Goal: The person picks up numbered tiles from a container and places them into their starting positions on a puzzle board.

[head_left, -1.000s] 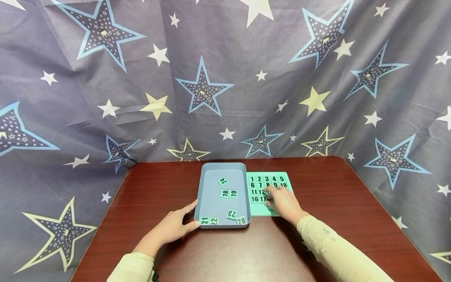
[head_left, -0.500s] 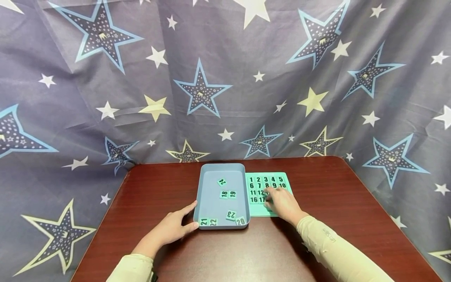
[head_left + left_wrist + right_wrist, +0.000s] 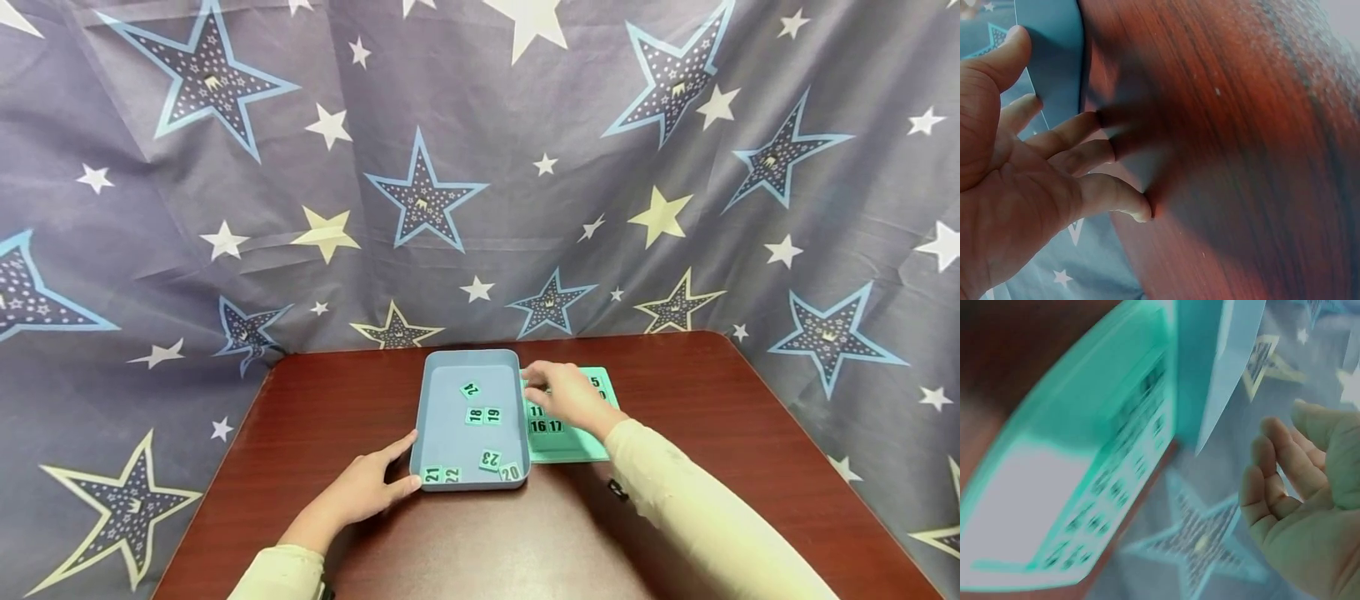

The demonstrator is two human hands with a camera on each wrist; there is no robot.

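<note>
Against the near left side of the blue-grey tray [image 3: 450, 387], my left hand [image 3: 367, 483] rests with extended fingers and thumb. In the left wrist view its thumb and index finger meet the tray wall [image 3: 1057, 56]. Green number tiles lie in the tray, among them 24 [image 3: 470, 389], 18 [image 3: 475, 416], 23 [image 3: 490, 460] and 20 [image 3: 510, 473]. My right hand [image 3: 566, 396] hovers over the left part of the green number board [image 3: 573, 447], fingers loosely bent toward the tray. No tile shows in it in the right wrist view. It hides several board numbers; 16 and 17 are visible.
The tray and board stand side by side on a reddish-brown table [image 3: 675, 375]. Behind it hangs a grey star-patterned cloth [image 3: 480, 225]. Bare tabletop extends in front of the tray and to the board's right.
My right hand has lifted from the board's lower middle and moved left and away from me, toward the tray's right rim. The left hand stays at the tray; the view shifts slightly.
</note>
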